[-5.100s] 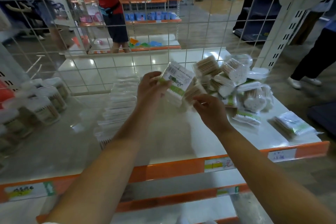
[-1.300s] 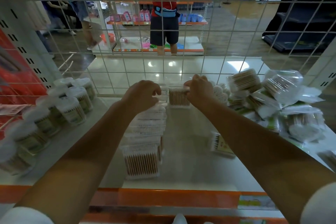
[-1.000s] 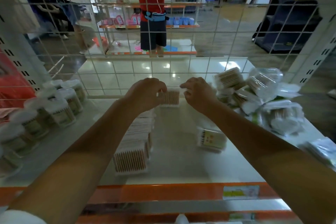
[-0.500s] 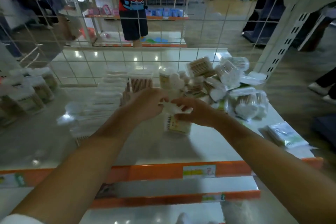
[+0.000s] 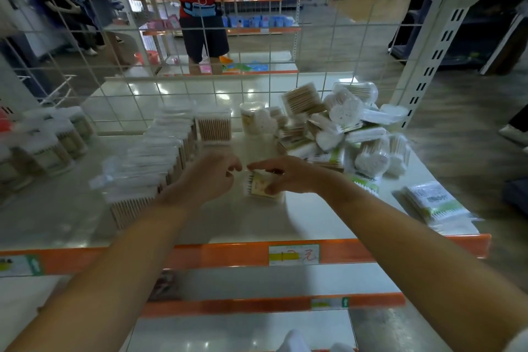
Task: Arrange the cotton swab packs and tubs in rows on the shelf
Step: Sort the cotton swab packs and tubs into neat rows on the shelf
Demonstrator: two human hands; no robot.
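- Right hand [image 5: 281, 177]: at the centre of the view, thumb and fingers curled round a small clear swab box [image 5: 261, 186] with a yellowish label. The box lies tilted on the white shelf [image 5: 245, 220].
- Left hand [image 5: 210, 177]: just beside the box at its 9 o'clock, fingers curled inward with the tips toward the box's upper edge. Contact cannot be confirmed; nothing is seen in its grasp.
- Row of boxes [image 5: 155, 163]: clear rectangular swab boxes lined up front to back, at 9 to 10 o'clock from the hands, reaching the wire mesh back [image 5: 257, 37].
- Single upright box [image 5: 213, 128]: stands at the far end of the shelf, touching the row's right side, at 12 o'clock from the left hand.
- Loose pile [image 5: 340, 128]: unsorted packs and round tubs heaped at 1 to 2 o'clock from the held box.
- Flat bagged packs [image 5: 434, 203]: lie at 3 o'clock near the shelf's right front corner, well apart from the hands.
- Round tubs [image 5: 48, 146]: in rows at the far 9 o'clock side, blurred.
- Orange shelf edge [image 5: 228, 254]: runs across at 6 o'clock, carrying a price label [image 5: 294, 254].
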